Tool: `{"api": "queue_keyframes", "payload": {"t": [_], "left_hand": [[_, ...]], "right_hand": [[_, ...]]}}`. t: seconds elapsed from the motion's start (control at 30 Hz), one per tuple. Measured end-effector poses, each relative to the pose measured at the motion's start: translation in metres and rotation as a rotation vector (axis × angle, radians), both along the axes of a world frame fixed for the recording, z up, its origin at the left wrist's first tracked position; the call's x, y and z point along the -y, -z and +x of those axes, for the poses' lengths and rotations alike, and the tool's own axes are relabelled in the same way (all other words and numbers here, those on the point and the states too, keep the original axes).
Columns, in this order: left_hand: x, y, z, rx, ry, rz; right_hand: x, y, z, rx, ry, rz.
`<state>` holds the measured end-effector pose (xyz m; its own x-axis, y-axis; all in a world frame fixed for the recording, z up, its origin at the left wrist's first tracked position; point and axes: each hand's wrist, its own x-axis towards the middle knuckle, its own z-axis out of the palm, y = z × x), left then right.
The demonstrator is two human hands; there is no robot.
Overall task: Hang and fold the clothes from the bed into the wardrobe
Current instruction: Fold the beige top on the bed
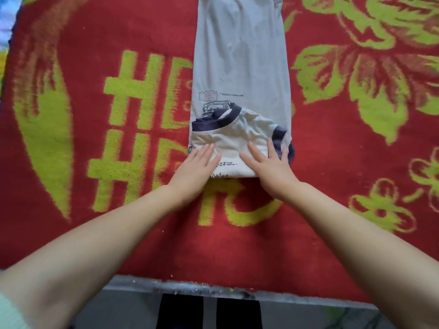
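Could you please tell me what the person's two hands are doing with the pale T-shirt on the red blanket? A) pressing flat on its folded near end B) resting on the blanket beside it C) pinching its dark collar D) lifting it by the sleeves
A: the left hand and right hand lie with straight fingers flat on the folded near end of the pale T-shirt with dark trim, spread on the red and green patterned blanket.

Narrow-folded pale T-shirt, collar doubled over

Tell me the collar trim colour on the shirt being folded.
Dark navy collar trim on the pale T-shirt; head view.
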<state>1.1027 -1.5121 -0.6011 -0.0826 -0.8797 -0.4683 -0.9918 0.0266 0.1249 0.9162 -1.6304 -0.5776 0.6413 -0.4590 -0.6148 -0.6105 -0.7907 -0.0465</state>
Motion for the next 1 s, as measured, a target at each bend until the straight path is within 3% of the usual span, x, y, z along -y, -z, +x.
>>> {"api": "queue_keyframes", "payload": {"t": [0.1,0.2,0.3,0.4,0.5,0.57,0.67,0.73,0.77,0.87,1.0], "left_hand": [[-0.012,-0.026,-0.003,-0.087,0.045,0.185],[-0.019,-0.062,-0.005,-0.359,0.021,0.587],[-0.006,-0.088,0.007,-0.598,-0.129,0.905],[0.029,-0.089,0.042,-0.689,-0.384,0.748],[0.065,-0.078,0.074,-0.746,-0.617,0.505],[0.082,-0.063,0.082,-0.742,-0.752,0.392],[0.09,-0.034,0.07,-0.434,-0.825,-0.019],[0.08,-0.024,0.05,-0.203,-0.71,-0.335],[0.07,-0.02,0.034,-0.165,-0.611,-0.402],[0.035,0.0,-0.015,-0.057,-0.311,-0.359],[0.014,0.033,0.001,-0.035,-0.46,-0.247]], "right_hand": [[-0.008,-0.025,-0.003,-0.076,-0.047,0.197],[-0.02,-0.056,-0.006,-0.143,-0.097,0.553],[-0.007,-0.082,-0.002,-0.307,-0.102,0.714],[0.04,-0.09,0.007,-0.108,0.132,0.697],[0.084,-0.08,0.024,0.238,0.425,0.53],[0.098,-0.057,0.037,0.311,0.53,0.373],[0.091,-0.021,0.05,0.264,0.584,0.119],[0.071,-0.007,0.051,0.277,0.515,-0.146],[0.054,-0.001,0.049,0.319,0.414,-0.236],[0.01,0.017,0.037,0.414,0.13,-0.208],[0.015,0.043,-0.001,0.267,0.29,-0.182]]}}
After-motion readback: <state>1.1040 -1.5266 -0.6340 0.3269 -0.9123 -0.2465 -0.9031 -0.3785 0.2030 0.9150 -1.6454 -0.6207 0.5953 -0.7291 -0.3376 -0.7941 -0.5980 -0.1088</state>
